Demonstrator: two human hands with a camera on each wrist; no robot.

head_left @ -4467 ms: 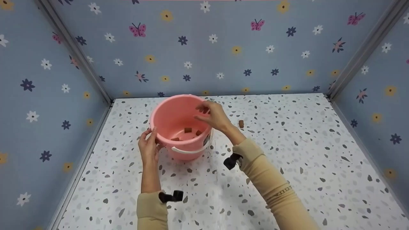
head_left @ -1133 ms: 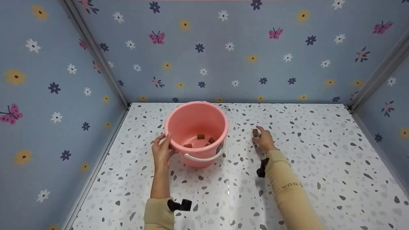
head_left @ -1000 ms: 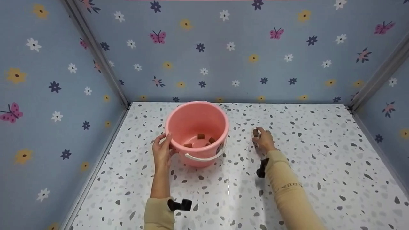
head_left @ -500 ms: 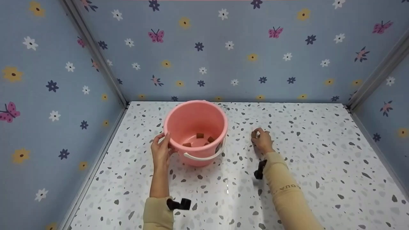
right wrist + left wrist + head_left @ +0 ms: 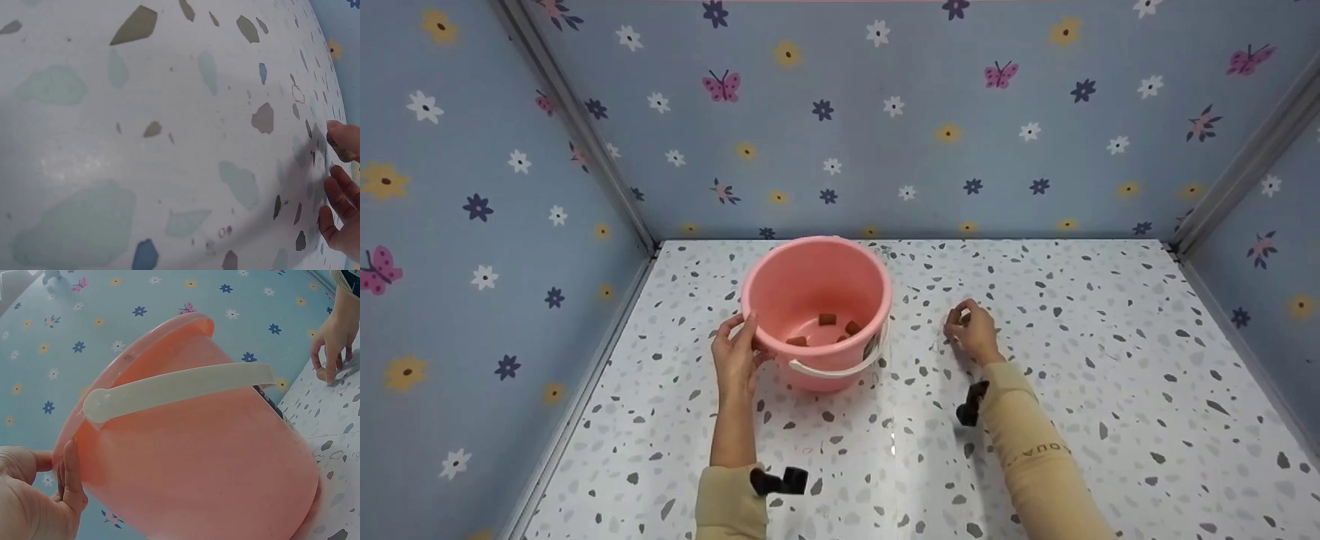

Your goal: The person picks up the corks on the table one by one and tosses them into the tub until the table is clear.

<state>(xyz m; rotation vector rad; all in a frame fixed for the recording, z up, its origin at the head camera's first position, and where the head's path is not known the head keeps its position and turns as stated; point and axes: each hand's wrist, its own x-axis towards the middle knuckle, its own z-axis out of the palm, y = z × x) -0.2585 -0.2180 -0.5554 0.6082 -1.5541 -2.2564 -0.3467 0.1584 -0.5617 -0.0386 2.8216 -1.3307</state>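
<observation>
A pink bucket (image 5: 780, 285) stands on the speckled tabletop with its white handle (image 5: 840, 370) hanging down at the front. Several short brown corks (image 5: 827, 319) lie on its floor. My left hand (image 5: 735, 356) holds the bucket's left rim, thumb on one side of the lip and fingers on the other, plainer in the left wrist view. To the right of the bucket, my right hand (image 5: 978, 334) pinches another cork (image 5: 953, 316) between thumb and fingers, low over the tabletop. Only part of that cork (image 5: 341, 147) shows in the right wrist view, at the right edge.
The white tabletop (image 5: 1110, 390) with grey specks spreads around the bucket. Blue flowered panels (image 5: 870, 135) wall in the back and both sides, joined by grey metal corner posts (image 5: 577, 135).
My right hand has left the bucket's right rim and gone right to the loose cork, which it has closed its fingers on. The left hand keeps its hold on the rim.
</observation>
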